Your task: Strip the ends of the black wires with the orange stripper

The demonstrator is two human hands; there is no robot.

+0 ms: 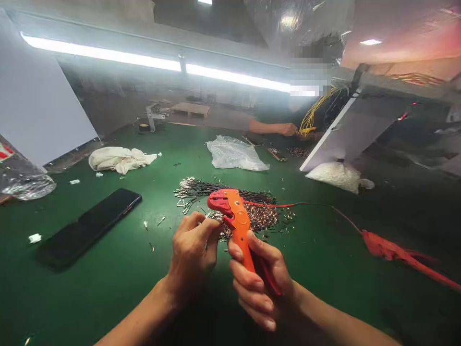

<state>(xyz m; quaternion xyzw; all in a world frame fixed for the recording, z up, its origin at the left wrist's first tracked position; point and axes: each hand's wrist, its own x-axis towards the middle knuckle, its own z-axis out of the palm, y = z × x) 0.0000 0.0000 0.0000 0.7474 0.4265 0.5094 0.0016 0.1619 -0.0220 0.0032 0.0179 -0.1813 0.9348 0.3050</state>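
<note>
My right hand [257,281] is wrapped round the handles of an orange and red crimping tool [233,216], which stands upright with its jaws at the top. My left hand [194,252] is curled just left of the tool, fingertips pinched near the jaws on something too small to make out. A thin red wire [288,205] runs from the tool's head to the right and joins a bundle of red wires [396,252]. Behind the tool lies a pile of small metal terminals and dark wires [223,192] on the green table [118,269].
A black phone [88,226] lies at the left. A white cloth [118,158], a clear plastic bag [234,154] and a bag of white parts [336,175] sit further back. Another person's hand [288,129] works with yellow wires [311,117] at the far side.
</note>
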